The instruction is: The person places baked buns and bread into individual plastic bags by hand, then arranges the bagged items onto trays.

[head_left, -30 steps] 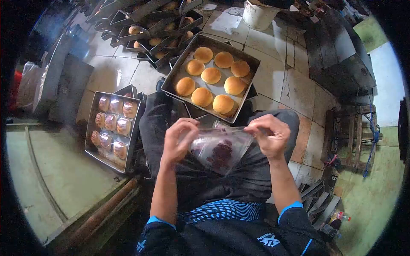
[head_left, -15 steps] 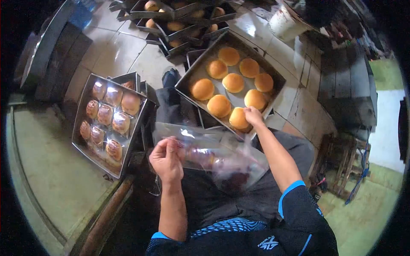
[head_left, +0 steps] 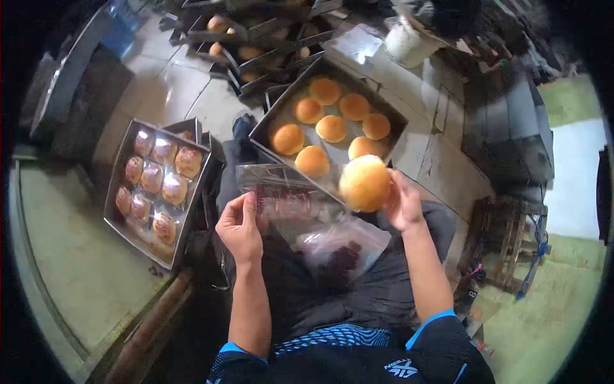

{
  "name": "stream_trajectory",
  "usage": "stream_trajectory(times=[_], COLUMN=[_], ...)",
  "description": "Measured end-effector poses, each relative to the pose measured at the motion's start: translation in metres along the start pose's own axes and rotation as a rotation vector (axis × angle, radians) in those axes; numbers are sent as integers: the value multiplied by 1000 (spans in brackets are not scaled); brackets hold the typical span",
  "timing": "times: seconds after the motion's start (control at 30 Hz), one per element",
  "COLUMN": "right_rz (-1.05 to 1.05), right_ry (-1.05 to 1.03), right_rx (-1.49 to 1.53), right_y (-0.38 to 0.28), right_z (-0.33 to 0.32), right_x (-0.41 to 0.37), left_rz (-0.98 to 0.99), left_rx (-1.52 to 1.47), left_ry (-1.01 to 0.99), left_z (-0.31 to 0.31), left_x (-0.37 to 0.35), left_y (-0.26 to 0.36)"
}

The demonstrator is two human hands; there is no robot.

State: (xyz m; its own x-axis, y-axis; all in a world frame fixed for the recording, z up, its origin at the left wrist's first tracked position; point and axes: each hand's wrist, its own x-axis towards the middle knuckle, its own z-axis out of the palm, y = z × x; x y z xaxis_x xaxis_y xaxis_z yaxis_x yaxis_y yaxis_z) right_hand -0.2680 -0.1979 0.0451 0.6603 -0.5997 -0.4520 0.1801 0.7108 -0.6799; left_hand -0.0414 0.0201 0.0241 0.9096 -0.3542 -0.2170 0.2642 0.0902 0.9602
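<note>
My left hand (head_left: 242, 230) pinches the edge of a clear printed plastic bag (head_left: 288, 198) above my lap. In my right hand (head_left: 404, 201) is a round golden bun (head_left: 364, 184), lifted near the tray's front corner. Several more buns (head_left: 330, 128) lie in the dark square tray (head_left: 394, 118) beyond my knees. Another clear plastic bag (head_left: 345, 246), with dark red print or contents, rests on my lap.
At the left, a tray (head_left: 173, 256) holds several bagged buns (head_left: 152, 177). Stacked trays (head_left: 256, 32) with buns stand at the back. A white bucket (head_left: 409, 43) is at the upper right, and a wooden rack (head_left: 505, 237) at the right.
My right hand has lifted the bun out of the tray and brought it up and closer to me. My left hand still holds the bag, slightly lower in view.
</note>
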Motion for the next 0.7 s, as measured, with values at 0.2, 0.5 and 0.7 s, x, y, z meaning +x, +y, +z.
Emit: stream_trajectory(times=[0.2, 0.5, 0.7], right_rz=[-231, -1442, -1432], right_ry=[-181, -323, -347], right_rx=[-491, -1309, -1271], right_y=[5, 24, 9], right_z=[84, 134, 148], right_x=[-94, -135, -154], left_rz=[199, -5, 251], left_rx=[90, -664, -380], left_ry=[-94, -578, -491], left_z=[24, 58, 37], left_x=[-37, -135, -168], left_y=[23, 113, 116])
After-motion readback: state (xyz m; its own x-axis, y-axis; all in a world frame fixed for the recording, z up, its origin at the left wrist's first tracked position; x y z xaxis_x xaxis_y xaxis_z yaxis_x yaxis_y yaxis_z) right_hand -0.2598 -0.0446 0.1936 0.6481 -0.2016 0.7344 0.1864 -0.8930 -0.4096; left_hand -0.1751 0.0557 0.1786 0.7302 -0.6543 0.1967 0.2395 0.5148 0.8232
